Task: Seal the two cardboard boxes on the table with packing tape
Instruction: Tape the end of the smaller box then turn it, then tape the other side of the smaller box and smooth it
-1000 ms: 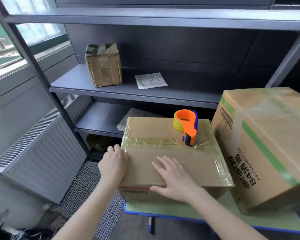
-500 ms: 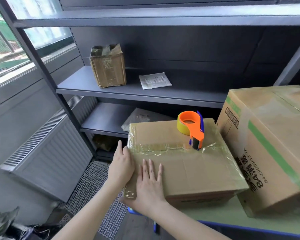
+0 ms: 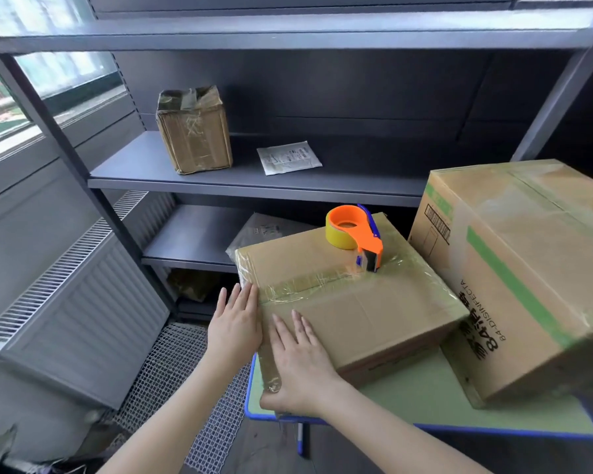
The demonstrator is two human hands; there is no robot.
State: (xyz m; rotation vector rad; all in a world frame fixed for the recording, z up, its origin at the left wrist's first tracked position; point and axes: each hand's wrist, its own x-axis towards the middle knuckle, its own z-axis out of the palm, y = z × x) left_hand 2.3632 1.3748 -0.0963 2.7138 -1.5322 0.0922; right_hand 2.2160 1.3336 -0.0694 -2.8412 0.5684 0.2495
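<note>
I see a pale green tabletop with a blue rim (image 3: 425, 398) at near right, carrying both boxes. The flat brown cardboard box (image 3: 367, 302) sits at its left end. Clear tape runs across the top, and an orange tape dispenser with a yellow roll (image 3: 353, 234) stands on the far side. The left hand (image 3: 235, 333) presses flat against the box's left side. The right hand (image 3: 302, 364), fingers straight, lies on its near-left corner. The large green-striped cardboard box (image 3: 528, 285) stands just right. Grey metal shelving (image 3: 254, 181) stands beyond, and a grey radiator (image 3: 76, 313) lines the left wall.

Both forearms (image 3: 172, 415) are bare as far as they show. Left grip (image 3: 235, 331) and right grip (image 3: 300, 367) are bare, slim-fingered hands.
</note>
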